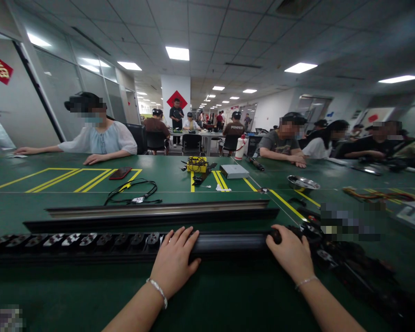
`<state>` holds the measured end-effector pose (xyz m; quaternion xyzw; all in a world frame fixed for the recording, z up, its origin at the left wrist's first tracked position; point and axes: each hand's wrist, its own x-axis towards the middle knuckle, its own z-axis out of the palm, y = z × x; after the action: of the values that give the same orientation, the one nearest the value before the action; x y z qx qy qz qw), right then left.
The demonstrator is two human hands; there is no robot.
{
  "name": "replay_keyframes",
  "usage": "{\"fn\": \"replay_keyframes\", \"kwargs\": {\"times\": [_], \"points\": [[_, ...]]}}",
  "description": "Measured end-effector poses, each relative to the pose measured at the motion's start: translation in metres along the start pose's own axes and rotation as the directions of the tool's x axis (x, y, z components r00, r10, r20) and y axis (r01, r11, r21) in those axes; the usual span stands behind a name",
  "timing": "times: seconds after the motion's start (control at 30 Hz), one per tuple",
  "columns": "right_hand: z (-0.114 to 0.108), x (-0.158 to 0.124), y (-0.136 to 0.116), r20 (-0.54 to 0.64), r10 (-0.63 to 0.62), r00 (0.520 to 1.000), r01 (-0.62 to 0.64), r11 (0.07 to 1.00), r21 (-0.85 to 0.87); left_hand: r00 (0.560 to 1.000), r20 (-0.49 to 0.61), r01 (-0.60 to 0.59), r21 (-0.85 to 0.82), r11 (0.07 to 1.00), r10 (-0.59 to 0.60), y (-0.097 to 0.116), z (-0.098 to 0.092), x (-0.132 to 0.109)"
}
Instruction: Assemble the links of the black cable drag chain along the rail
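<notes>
A long black power strip (228,244) lies across the green table in front of me, with a row of socket modules (97,239) along its left part and a smooth cover on the right. My left hand (176,258) rests on its middle, fingers stretched and spread over the top. At its right end my right hand (292,253) is closed, thumb and curled fingers around a dark rounded end piece (275,236). What lies under the right palm is hidden. Just behind the strip are two long dark profiles (159,210), parallel to it.
Dark parts and cables (356,267) are heaped to the right. Farther back lie a looped black cable (131,191), a phone (120,173), a yellow box (197,163), a grey box (234,171) and a metal bowl (302,182). Several people sit across the table.
</notes>
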<state>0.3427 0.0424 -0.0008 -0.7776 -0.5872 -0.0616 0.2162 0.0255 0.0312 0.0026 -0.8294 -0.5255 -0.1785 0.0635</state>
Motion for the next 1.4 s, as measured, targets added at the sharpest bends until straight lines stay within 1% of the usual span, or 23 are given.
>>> {"fn": "replay_keyframes", "kwargs": {"times": [0.13,0.47,0.67,1.0,1.27,1.4], "points": [[-0.002,0.0007,0.001,0.047,0.006,0.999,-0.006,1.0,-0.003,1.0,-0.003,0.0,-0.001,1.0,0.0,-0.0004,0.0005,-0.0004],[0.0009,0.0,0.0028,0.053,0.021,0.998,-0.019,0.999,-0.048,1.0,-0.021,-0.006,-0.003,1.0,0.006,-0.0019,0.0038,-0.0008],[0.0006,0.0015,0.0039,0.075,0.027,0.997,-0.025,0.999,-0.029,1.0,-0.01,0.003,-0.005,1.0,-0.003,-0.0017,0.0031,-0.0011],[0.001,0.0022,0.0049,0.06,0.033,0.998,-0.033,0.999,-0.006,1.0,0.011,0.01,-0.011,1.0,-0.01,-0.0007,0.0009,-0.0005],[0.0022,0.0034,0.0073,0.06,0.041,0.997,-0.042,0.999,0.011,1.0,-0.012,-0.001,-0.006,1.0,0.001,-0.0017,0.0027,-0.0009],[0.0028,0.0023,0.0066,0.032,0.035,0.999,-0.035,0.999,0.006,1.0,-0.019,-0.004,-0.005,1.0,0.004,-0.002,0.0036,-0.0007]]}}
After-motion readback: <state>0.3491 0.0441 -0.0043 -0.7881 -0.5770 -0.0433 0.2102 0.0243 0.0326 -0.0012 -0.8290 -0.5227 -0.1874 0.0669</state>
